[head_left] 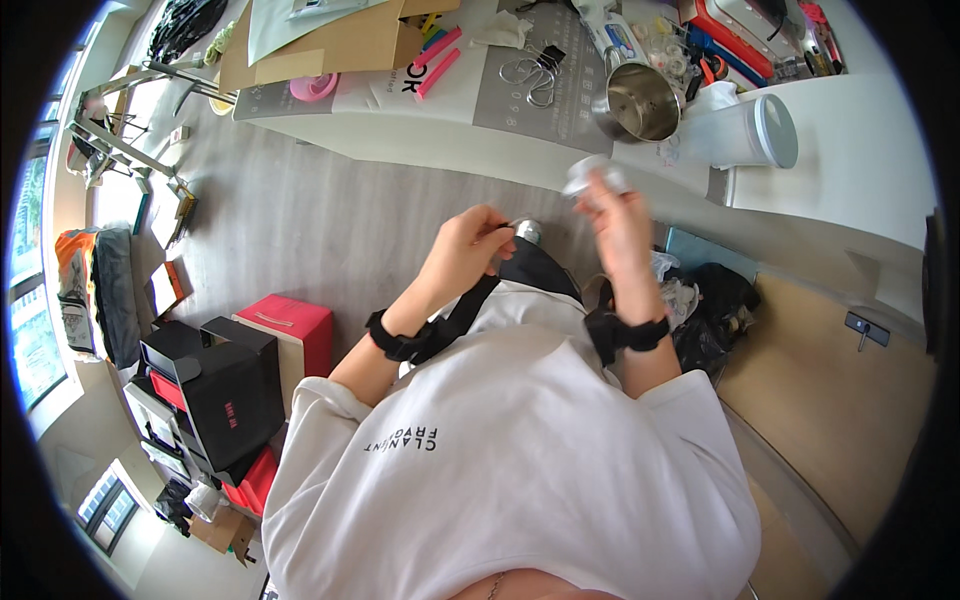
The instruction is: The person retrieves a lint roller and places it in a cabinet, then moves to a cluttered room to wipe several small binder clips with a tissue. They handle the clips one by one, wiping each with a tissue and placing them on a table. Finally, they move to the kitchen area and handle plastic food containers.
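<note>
My left hand [472,244] is raised over the floor in front of my body, its thumb and fingertips pinched together. Something thin and dark seems to show at the fingertips, too small to name. My right hand [619,217], blurred, grips a small white object [592,176] of unclear kind just off the table's front edge. Beyond it on the table stands a stainless steel pot [641,101] with a handle. To its right lies a clear plastic canister [731,135] with a pale lid. Looped metal pieces [532,75] and a black binder clip [551,55] lie left of the pot.
On the table's left are an open cardboard box [300,64], a pink ring-shaped item [313,86] and pink strips [438,73]. Black bags [712,315] lie low at my right. A black box [229,401] and a red-topped box [292,322] stand at my left.
</note>
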Available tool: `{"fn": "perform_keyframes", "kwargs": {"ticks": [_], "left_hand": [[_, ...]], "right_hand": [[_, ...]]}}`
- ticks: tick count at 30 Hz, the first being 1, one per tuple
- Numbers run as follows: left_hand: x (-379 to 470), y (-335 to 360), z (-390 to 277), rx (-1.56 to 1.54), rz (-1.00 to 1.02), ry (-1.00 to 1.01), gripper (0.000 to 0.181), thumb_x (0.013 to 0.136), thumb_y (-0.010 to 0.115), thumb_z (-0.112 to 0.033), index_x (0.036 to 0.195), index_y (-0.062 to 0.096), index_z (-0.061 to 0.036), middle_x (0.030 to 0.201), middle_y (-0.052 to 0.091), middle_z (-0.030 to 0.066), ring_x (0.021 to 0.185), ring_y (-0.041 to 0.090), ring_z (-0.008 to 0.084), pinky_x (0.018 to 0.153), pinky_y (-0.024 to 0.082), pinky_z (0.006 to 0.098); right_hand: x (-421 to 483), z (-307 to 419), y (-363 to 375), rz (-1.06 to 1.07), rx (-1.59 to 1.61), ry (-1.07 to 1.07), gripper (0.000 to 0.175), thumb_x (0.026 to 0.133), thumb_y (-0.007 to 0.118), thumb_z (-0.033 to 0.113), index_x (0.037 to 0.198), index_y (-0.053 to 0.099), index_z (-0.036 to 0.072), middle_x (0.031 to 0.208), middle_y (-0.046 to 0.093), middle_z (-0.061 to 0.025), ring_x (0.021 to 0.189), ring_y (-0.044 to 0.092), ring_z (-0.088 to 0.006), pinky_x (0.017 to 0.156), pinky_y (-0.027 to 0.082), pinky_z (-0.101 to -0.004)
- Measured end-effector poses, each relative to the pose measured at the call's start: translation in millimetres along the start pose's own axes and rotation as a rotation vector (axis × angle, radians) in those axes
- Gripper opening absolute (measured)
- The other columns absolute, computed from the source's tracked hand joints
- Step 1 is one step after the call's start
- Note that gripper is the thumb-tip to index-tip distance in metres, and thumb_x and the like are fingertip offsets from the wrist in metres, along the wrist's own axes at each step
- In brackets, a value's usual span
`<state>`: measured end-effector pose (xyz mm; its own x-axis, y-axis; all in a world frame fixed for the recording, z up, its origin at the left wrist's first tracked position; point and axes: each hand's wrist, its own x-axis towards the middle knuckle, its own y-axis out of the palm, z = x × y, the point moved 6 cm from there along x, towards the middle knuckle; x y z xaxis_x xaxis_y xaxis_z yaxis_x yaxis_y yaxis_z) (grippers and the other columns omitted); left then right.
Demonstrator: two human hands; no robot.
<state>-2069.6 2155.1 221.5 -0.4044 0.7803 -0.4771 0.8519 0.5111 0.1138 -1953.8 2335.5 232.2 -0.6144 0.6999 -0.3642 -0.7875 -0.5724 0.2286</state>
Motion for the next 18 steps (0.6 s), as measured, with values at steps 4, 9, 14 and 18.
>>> {"fn": "perform_keyframes", "kwargs": {"ticks": [4,9,14,18], "left_hand": [[5.2,-24.5,5.2,-0.306,-0.083,0.049,0.017,0.096,0.058,-0.012,0.105,0.06,0.0024,0.084,0.067,0.0055,0.076,0.065,0.0113,0.061,0.052,0.0216],[29.7,-17.1,-18.9,-0.23,-0.284,0.344,0.018,0.092,0.065,-0.009,0.108,0.071,-0.0044,0.103,0.06,0.0054,0.073,0.057,0.0089,0.059,0.046,0.0191],[29.3,-8.1,-71.5,0.721,-0.626,0.741,0.028,0.083,0.068,-0.008,0.11,0.072,-0.013,0.108,0.057,0.0092,0.093,0.054,0.024,0.076,0.049,0.0361],[51.3,8.9,-78.9,0.711,-0.344,0.682,0.034,0.083,0.062,-0.002,0.115,0.07,-0.0117,0.115,0.057,0.0094,0.103,0.051,0.025,0.09,0.045,0.0361]], "right_hand": [[23.7,17.1,2.8,0.011,-0.113,0.017,0.021,0.094,0.061,0.022,0.103,0.067,0.004,0.092,0.068,-0.0045,0.077,0.062,-0.01,0.062,0.053,-0.0249],[1.0,-21.3,79.5,0.581,0.464,0.52,0.026,0.099,0.052,0.024,0.118,0.058,0.007,0.109,0.063,-0.0043,0.094,0.061,-0.0126,0.074,0.05,-0.031],[22.7,-15.4,76.9,0.461,0.325,0.457,0.023,0.099,0.055,0.025,0.11,0.061,0.005,0.106,0.063,-0.0019,0.097,0.059,-0.0109,0.08,0.047,-0.0299],[34.7,-14.8,60.6,0.475,0.264,0.413,0.02,0.098,0.057,0.023,0.102,0.065,0.004,0.095,0.065,0.0,0.084,0.059,-0.0076,0.073,0.046,-0.025]]}}
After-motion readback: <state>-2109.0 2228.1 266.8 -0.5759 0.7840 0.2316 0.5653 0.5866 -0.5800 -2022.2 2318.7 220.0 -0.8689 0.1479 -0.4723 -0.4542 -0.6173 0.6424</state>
